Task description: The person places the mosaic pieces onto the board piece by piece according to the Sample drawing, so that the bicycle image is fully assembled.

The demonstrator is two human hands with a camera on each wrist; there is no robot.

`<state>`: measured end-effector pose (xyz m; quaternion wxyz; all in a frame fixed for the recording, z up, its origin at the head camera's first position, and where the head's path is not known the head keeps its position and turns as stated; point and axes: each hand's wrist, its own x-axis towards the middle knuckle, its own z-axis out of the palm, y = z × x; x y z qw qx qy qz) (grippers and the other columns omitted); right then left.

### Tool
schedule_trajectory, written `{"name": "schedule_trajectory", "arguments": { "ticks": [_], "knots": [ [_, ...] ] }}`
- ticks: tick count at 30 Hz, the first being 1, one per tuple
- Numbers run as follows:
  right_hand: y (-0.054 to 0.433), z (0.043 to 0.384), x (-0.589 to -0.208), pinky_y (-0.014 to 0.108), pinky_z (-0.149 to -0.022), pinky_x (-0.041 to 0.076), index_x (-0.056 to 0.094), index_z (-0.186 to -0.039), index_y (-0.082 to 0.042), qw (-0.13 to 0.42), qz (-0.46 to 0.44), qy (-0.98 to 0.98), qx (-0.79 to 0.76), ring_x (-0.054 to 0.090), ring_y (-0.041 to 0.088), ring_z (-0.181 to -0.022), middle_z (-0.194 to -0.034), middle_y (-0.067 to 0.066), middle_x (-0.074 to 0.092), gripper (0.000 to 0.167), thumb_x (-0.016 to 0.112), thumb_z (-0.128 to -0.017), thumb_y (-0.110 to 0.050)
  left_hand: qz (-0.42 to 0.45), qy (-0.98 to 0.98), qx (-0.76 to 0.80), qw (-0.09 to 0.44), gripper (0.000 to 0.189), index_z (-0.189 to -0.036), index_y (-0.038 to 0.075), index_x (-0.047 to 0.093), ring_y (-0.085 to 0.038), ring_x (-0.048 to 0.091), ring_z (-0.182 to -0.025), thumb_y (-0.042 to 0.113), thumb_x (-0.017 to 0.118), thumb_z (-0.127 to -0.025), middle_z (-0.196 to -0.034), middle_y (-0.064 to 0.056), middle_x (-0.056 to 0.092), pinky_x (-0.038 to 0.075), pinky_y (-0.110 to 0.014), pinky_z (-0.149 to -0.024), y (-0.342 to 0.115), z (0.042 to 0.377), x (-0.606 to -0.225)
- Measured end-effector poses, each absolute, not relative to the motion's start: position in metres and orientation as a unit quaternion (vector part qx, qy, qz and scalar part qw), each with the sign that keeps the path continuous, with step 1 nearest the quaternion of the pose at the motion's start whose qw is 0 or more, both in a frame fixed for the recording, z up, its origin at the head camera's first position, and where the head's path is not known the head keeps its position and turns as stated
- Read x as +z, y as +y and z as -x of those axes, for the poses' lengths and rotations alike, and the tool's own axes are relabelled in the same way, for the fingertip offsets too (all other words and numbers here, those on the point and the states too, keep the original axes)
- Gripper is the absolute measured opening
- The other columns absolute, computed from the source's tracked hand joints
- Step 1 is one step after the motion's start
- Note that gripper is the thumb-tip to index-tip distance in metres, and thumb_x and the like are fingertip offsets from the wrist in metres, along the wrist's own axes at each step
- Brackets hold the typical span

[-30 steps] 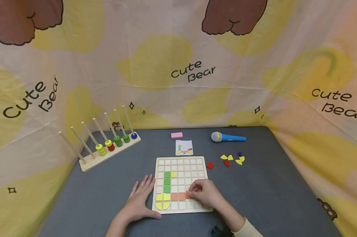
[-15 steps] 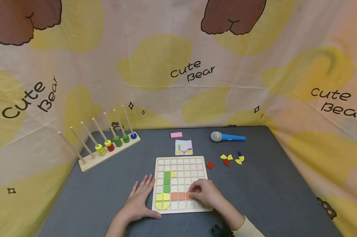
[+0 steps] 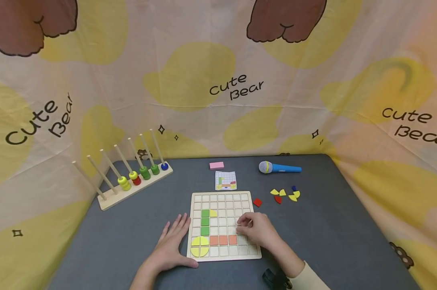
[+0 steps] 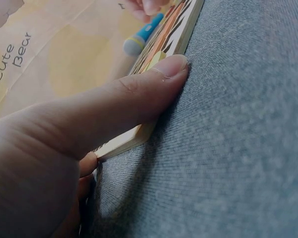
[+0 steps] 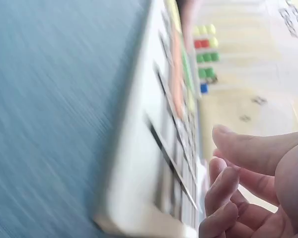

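Note:
A wooden grid board [image 3: 222,222] lies on the table. My left hand [image 3: 169,247] rests at its near-left corner, fingers spread along the left side and thumb against the front edge; the thumb [image 4: 139,94] shows large in the left wrist view. Over the board's right part hovers my right hand [image 3: 256,229], loosely curled; nothing shows between its thumb and fingers in the right wrist view. On the board sit a row of orange square tiles [image 3: 223,240], a column of green square tiles [image 3: 205,222], a yellow piece [image 3: 213,213] and a circle of yellow quarter pieces [image 3: 195,251].
Right of the board lie a red square tile [image 3: 257,202], a red quarter piece [image 3: 278,199], several yellow quarter pieces [image 3: 292,198] and a small blue piece [image 3: 294,188]. Behind are a pattern card [image 3: 225,181], a pink block [image 3: 216,165], a toy microphone [image 3: 284,168] and a bead-peg rack [image 3: 131,187].
My right hand has let go of the third orange tile, which now lies flat in its cell, and has moved up and right. The left hand stays put.

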<state>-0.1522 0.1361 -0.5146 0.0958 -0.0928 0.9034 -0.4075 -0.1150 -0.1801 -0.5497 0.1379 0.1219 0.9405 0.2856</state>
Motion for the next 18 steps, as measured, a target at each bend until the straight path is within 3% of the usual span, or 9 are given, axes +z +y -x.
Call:
{"name": "schedule_trajectory", "arguments": {
  "ticks": [9,18],
  "knots": [
    [0.166,0.177,-0.504,0.027,-0.056,0.048,0.077,-0.096,-0.012,0.055,0.024,0.914,-0.402,0.055,0.015,-0.068,-0.078,-0.003,0.067,0.015,0.083,-0.083,-0.016,-0.128,0.939,0.29,0.135,0.141,-0.162,0.013,0.02,-0.026,0.003,-0.158,0.075,0.085,-0.053,-0.171,-0.005,0.01,-0.003,-0.055,-0.123,-0.18,0.115,-0.548],
    [0.208,0.201,-0.515,0.028,-0.064,0.047,0.076,-0.1,-0.011,0.016,-0.014,0.928,-0.373,0.055,0.018,-0.077,-0.088,0.003,0.069,0.014,0.079,-0.088,-0.019,-0.133,0.934,0.301,0.136,0.141,-0.162,0.011,0.021,-0.029,0.004,-0.158,0.072,0.086,-0.054,-0.171,-0.007,0.011,-0.003,-0.057,-0.123,-0.181,0.114,-0.547]
  ]
}}
